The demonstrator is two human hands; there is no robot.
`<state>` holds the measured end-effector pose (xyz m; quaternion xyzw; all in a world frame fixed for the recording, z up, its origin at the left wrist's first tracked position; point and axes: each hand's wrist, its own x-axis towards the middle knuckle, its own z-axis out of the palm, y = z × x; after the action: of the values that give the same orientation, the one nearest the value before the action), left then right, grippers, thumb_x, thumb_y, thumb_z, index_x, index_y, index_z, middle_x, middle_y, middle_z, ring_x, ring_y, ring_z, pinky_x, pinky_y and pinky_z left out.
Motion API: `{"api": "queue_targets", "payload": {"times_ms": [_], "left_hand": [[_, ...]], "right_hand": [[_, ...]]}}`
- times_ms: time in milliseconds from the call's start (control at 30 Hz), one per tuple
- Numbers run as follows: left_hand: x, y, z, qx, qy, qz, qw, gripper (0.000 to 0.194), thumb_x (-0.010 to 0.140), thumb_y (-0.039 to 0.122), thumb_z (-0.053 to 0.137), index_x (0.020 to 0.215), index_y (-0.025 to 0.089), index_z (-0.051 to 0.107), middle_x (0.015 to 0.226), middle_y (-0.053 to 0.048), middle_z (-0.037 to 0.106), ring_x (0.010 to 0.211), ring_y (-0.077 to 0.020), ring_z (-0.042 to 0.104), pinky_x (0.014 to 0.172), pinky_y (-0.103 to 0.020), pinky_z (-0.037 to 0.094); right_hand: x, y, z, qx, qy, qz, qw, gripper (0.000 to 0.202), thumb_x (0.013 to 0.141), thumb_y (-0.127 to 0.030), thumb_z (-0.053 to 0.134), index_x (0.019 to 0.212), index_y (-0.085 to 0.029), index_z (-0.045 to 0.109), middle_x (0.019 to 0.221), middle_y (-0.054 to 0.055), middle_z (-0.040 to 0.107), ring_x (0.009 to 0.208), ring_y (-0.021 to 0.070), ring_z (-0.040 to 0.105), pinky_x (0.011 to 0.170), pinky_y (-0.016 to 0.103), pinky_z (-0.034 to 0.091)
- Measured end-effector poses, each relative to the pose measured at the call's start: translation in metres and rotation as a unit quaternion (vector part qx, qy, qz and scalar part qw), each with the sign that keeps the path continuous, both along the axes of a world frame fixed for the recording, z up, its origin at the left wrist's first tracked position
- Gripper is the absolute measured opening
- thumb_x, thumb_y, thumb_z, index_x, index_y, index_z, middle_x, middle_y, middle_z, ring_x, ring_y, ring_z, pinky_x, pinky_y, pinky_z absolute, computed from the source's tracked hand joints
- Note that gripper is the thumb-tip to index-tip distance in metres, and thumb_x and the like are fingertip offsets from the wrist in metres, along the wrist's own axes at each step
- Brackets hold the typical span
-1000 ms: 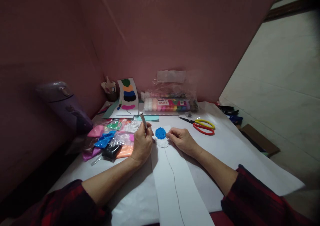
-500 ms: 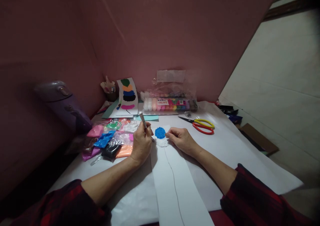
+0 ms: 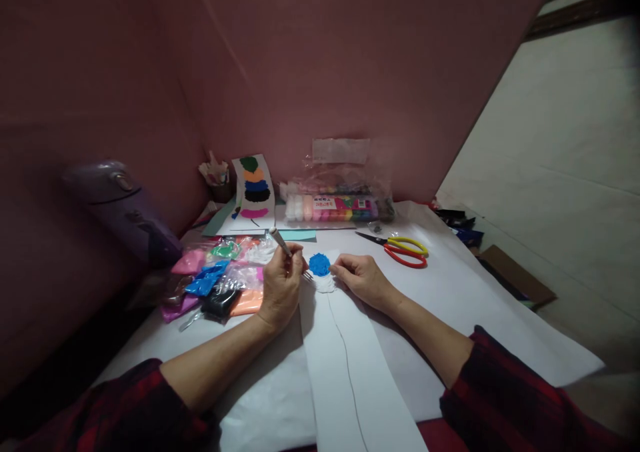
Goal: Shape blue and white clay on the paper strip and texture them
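A small fork (image 3: 280, 241) is in my left hand (image 3: 283, 282), gripped like a pen, its handle tilted up and left. Its tines point at the left edge of a white clay patch (image 3: 326, 284). Directly above that patch is a round, rough-textured blue clay patch (image 3: 319, 264). Both lie on a long white paper strip (image 3: 330, 359) with a thin drawn line running down it. My right hand (image 3: 364, 279) rests at the strip's right side, thumb and forefinger pinched beside the clay; whatever is between them is hidden.
Bagged clay (image 3: 220, 302) in several colours lies left, beside a purple bottle (image 3: 130, 205). Scissors (image 3: 407, 251) lie right. At the back are a clay pack (image 3: 330, 207), a strip with coloured patches (image 3: 256, 195) and a cup of sticks (image 3: 216, 179).
The fork's handle has tipped further left, and its tines now show beside the white clay. My right hand has hardly moved.
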<state>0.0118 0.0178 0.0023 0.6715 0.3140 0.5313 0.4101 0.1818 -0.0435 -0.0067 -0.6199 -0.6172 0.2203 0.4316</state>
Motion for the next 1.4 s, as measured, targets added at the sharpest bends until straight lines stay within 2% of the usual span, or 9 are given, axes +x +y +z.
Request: {"api": "queue_targets", "payload": {"times_ms": [267, 533, 900, 1400], "left_hand": [[0.0010, -0.0002, -0.0033, -0.047, -0.001, -0.058, 0.997, 0.016, 0.090, 0.033, 0.054, 0.090, 0.018, 0.056, 0.064, 0.003, 0.057, 0.061, -0.0106, 0.054, 0.063, -0.024, 0.045], [0.0022, -0.0005, -0.0038, -0.065, 0.023, -0.073, 0.995, 0.016, 0.089, 0.033, 0.056, 0.087, 0.018, 0.057, 0.064, 0.003, 0.059, 0.061, -0.0106, 0.055, 0.065, -0.024, 0.045], [0.0013, 0.0016, -0.0051, -0.043, 0.077, -0.048, 0.995, 0.014, 0.090, 0.032, 0.052, 0.089, 0.019, 0.054, 0.066, 0.003, 0.060, 0.064, -0.0119, 0.057, 0.068, -0.026, 0.045], [0.0017, 0.0041, -0.0059, -0.038, 0.068, -0.038, 0.996, 0.015, 0.090, 0.034, 0.051, 0.087, 0.020, 0.054, 0.064, 0.003, 0.058, 0.061, -0.0123, 0.057, 0.066, -0.026, 0.047]], "right_hand": [[0.0004, -0.0010, 0.0010, 0.002, -0.005, 0.003, 1.000, 0.028, 0.086, -0.032, 0.055, 0.061, -0.019, 0.056, 0.053, -0.001, 0.059, 0.053, 0.0126, 0.051, 0.057, 0.025, 0.039], [0.0002, -0.0012, 0.0019, 0.001, -0.011, 0.004, 1.000, 0.029, 0.087, -0.032, 0.055, 0.061, -0.019, 0.056, 0.053, -0.001, 0.059, 0.053, 0.0121, 0.050, 0.056, 0.024, 0.038], [0.0004, -0.0014, 0.0022, 0.006, -0.019, 0.002, 1.000, 0.028, 0.086, -0.033, 0.056, 0.062, -0.019, 0.057, 0.053, -0.001, 0.058, 0.053, 0.0124, 0.049, 0.057, 0.025, 0.038], [0.0006, -0.0009, 0.0018, 0.008, -0.023, -0.001, 1.000, 0.027, 0.086, -0.033, 0.056, 0.062, -0.020, 0.057, 0.053, -0.001, 0.060, 0.054, 0.0131, 0.052, 0.057, 0.025, 0.040]]}}
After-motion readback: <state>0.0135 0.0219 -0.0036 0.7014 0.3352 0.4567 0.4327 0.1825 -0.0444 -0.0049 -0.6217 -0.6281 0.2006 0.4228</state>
